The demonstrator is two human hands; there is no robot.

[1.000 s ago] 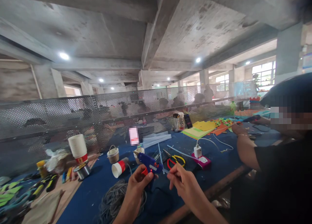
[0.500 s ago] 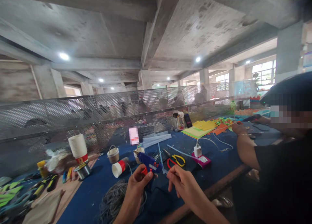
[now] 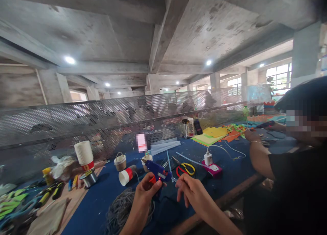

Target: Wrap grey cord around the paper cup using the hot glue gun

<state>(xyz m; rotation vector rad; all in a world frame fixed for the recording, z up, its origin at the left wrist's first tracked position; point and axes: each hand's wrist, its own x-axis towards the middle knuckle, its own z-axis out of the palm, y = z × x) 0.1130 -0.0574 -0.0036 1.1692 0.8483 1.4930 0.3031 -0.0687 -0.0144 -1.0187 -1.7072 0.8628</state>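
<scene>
My left hand (image 3: 144,193) is closed round the grip of a blue glue gun (image 3: 158,171) whose red light glows, its nozzle pointing up and left. My right hand (image 3: 191,191) is just to its right, fingers pinched on a thin clear glue stick at the back of the gun. Both hands hover over a blue cloth-covered table (image 3: 230,168). A coil of grey cord (image 3: 120,209) lies under my left wrist. A white and red paper cup (image 3: 125,176) lies on its side just beyond.
Yellow-handled scissors (image 3: 186,168), loose glue sticks (image 3: 163,146), a white plug on a pink box (image 3: 211,162) and small baskets (image 3: 120,161) lie ahead. A cup stack (image 3: 84,155) and tape roll stand left. A perforated metal screen (image 3: 76,122) backs the table. A person in black (image 3: 288,167) works at right.
My hands have stayed together on the glue gun; the right fingers have shifted slightly at its back. The view has drifted a little to the right.
</scene>
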